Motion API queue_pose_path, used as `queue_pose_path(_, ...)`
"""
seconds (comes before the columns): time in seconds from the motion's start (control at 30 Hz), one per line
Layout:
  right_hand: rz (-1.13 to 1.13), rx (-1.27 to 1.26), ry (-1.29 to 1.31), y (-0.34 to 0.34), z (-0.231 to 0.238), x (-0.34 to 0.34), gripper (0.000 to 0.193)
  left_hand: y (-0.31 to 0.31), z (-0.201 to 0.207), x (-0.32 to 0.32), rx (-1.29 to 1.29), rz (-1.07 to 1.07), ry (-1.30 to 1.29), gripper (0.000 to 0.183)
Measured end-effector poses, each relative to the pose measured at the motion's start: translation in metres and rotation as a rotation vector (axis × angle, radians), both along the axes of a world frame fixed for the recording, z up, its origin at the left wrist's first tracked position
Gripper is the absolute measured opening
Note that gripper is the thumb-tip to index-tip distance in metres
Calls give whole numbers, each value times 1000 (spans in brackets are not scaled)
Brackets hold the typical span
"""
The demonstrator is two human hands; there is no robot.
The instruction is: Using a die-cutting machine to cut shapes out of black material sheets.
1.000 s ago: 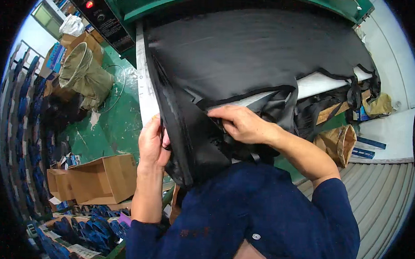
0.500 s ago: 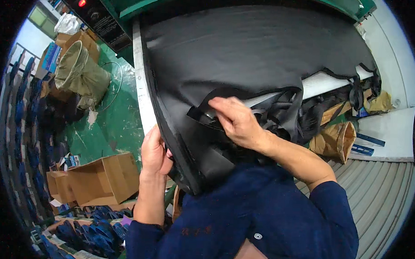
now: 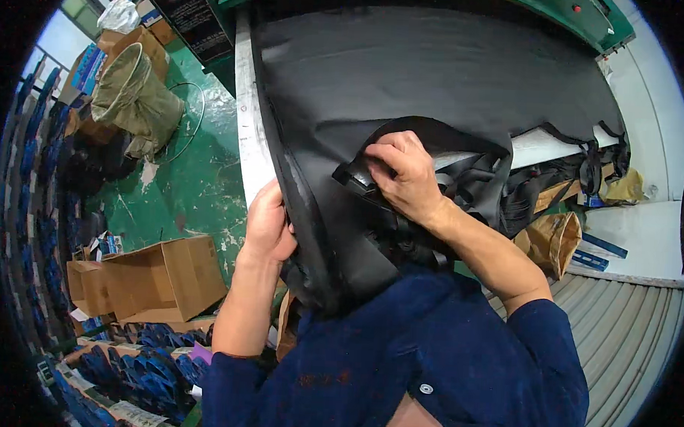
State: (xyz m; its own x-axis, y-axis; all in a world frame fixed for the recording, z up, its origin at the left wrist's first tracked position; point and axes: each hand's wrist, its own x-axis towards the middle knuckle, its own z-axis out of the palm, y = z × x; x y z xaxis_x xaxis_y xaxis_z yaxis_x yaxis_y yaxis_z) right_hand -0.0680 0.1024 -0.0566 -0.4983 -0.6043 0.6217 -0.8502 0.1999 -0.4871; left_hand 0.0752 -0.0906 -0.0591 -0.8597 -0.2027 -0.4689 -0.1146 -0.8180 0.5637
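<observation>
A wide black sheet [image 3: 437, 66], smooth like synthetic leather, covers the white table of a green machine and hangs over its near edge. My left hand [image 3: 268, 222] is closed around the sheet's left edge, where several layers lie together; part of its fingers is hidden behind the material. Near the middle, my right hand [image 3: 407, 174] has its fingers curled on the ragged cut edge of the sheet, by a curved cut-out. Loose black strips [image 3: 475, 184] dangle just right of that hand.
The green machine [image 3: 545, 13] spans the far side, with a dark control box [image 3: 187, 20] at its left. On the left floor stand a cloth sack [image 3: 135, 97] and an open carton [image 3: 163, 279]. Racked blue pieces [image 3: 137, 376] line the lower left. A brown paper bag [image 3: 552, 240] stands right.
The fingers of my right hand have curled in more tightly at the cut edge. My left hand keeps its hold on the left edge. The whole view has shifted slightly.
</observation>
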Motion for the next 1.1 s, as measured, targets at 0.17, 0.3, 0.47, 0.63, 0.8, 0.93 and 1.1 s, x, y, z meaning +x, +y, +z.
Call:
queue_pose_path(0.17, -49, 64, 57, -3, 4, 0, 25, -3, -3, -11, 108, 1, 206, 28)
queue_pose_path(0.3, -65, 15, 72, -7, 4, -2, 26, -6, -1, -19, 14, -63, 253, 27)
queue_pose_path(0.47, -37, 32, 201, -7, 1, 2, 25, 2, -4, -11, -63, -120, 152, 30)
queue_pose_path(0.63, 60, 246, 243, -4, -8, 0, 19, 8, 1, 16, -211, -113, 141, 31)
queue_pose_path(0.8, 69, 158, 140, -2, -3, 18, 17, 14, 16, 37, -242, 14, 139, 32)
queue_pose_path(0.93, 101, 206, 62, -3, -1, 15, 19, -3, 12, 17, -224, -66, 48, 32)
queue_pose_path(1.1, 158, 95, 60, 18, 11, 34, 30, 5, 11, 18, -438, 23, 1, 29)
